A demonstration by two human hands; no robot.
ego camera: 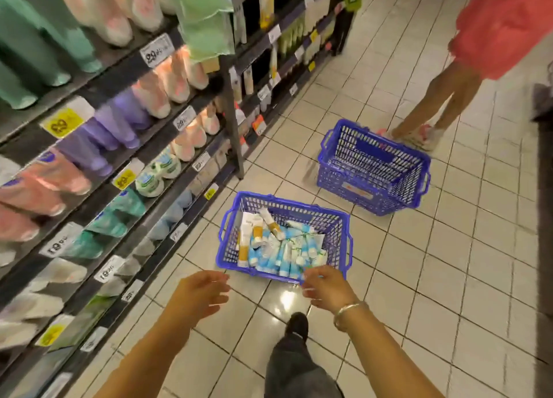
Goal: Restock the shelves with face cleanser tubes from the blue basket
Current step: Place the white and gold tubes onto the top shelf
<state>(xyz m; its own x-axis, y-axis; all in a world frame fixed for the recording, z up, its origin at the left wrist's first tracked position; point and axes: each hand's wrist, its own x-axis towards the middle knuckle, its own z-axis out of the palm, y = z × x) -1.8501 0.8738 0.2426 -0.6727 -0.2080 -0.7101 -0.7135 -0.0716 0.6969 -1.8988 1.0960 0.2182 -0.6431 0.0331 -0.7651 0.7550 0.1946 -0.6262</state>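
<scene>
Below hands [260,290]: latticed plastic basket [233,248].

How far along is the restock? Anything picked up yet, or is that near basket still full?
Done: the shelves hold many tubes already, though who placed them cannot be told. In hand: nothing; the left hand and right hand reach toward the near blue basket, both empty. Left: the pile of blue and orange tubes in it. The far blue basket looks empty.
</scene>
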